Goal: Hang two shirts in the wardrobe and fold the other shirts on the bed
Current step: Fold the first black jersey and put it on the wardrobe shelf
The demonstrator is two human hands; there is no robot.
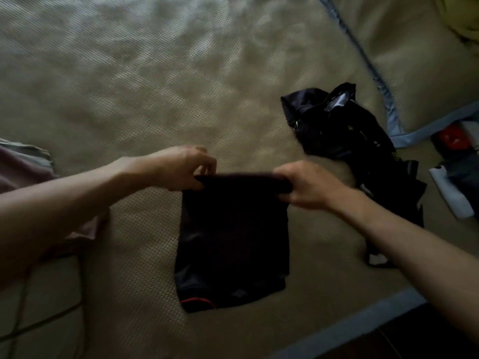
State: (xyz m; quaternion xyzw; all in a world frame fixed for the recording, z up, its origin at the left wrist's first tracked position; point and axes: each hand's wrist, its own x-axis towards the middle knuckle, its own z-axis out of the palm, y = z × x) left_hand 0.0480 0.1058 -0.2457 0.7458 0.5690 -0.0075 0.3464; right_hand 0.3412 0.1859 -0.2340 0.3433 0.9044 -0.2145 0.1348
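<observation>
Forearms fill the near corners of my view, reaching out over the bed (155, 86). At far left a pinkish garment (23, 172) lies partly under my left arm. My left hand (181, 168) pinches the far-left corner of the dark shirt (233, 237), thumb and fingers closed on the folded edge; my right hand (308, 186) grips the far-right corner, fingers curled round the cloth. That shirt lies flat on the bed as a narrow rectangle, its near end showing a thin red trim (a collar, I think). Further right, a crumpled dark garment (344, 130) sits unfolded on the mat, and past it, off the bed's edge, some blurred odds and ends I cannot name.

I judge I am mid-fold on this shirt: next I should carry the held edge toward me onto the near end, keeping both corners level so the layers stay square.
</observation>
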